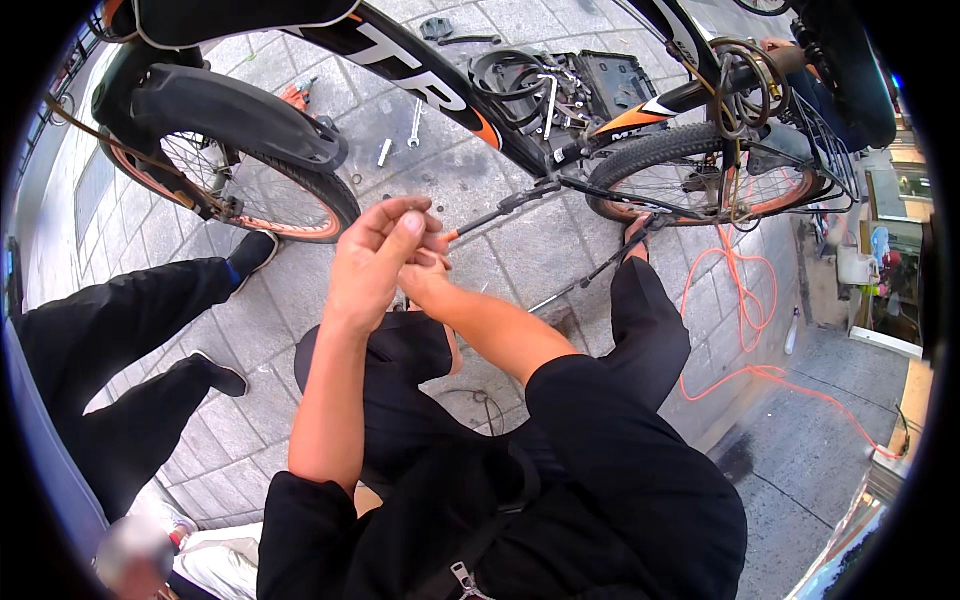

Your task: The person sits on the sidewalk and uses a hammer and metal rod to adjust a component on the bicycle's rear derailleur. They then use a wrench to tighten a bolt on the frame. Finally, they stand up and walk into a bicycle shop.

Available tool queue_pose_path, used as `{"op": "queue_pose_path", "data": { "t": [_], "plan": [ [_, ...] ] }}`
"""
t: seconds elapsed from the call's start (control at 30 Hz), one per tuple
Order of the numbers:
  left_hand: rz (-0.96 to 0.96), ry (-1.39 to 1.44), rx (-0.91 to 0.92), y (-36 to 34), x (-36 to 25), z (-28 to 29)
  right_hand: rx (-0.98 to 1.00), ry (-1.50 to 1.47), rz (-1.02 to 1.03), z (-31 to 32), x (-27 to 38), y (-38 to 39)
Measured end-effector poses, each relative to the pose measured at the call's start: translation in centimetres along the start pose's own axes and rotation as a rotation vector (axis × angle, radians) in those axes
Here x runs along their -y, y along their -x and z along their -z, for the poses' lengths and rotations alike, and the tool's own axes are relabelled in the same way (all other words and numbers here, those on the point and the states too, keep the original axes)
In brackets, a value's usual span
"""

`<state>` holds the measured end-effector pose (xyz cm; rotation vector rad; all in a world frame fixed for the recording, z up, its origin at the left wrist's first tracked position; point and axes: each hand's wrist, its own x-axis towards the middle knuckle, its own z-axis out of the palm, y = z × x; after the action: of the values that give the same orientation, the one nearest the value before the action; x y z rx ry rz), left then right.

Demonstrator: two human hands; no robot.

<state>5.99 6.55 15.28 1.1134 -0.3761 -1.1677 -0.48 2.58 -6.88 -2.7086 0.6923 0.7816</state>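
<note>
My left hand (372,258) is raised in the middle, its fingers curled in and the thumb over them. Just behind and to the right, my right hand (428,282) is closed against it. What the fingers hold, if anything, is hidden. Beside the fingertips is the orange end of a thin dark rod (485,222), which runs up toward the bicycle's lower frame; whether I touch it cannot be told. The black and orange bicycle (400,70) spans the top of the view, front wheel (250,190) at left, rear wheel (690,170) at right.
Behind the frame lies an opened black toolbox (615,85) with loose tools. A wrench (415,125) lies on the paving near the front wheel. An orange cord (765,370) snakes along the right. Another person's dark-trousered legs (130,310) stand at left.
</note>
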Motion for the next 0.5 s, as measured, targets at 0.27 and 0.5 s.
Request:
{"op": "queue_pose_path", "data": {
  "t": [0.27,0.5],
  "plan": [
    [0.064,-0.452,0.038,-3.7,5.0,-1.9,0.285,0.06,-0.233,-11.1,-10.1,2.9],
    [0.1,-0.888,0.121,-3.6,6.8,-5.9,0.432,0.476,-0.034,-13.3,-18.6,9.3]
  ]
}}
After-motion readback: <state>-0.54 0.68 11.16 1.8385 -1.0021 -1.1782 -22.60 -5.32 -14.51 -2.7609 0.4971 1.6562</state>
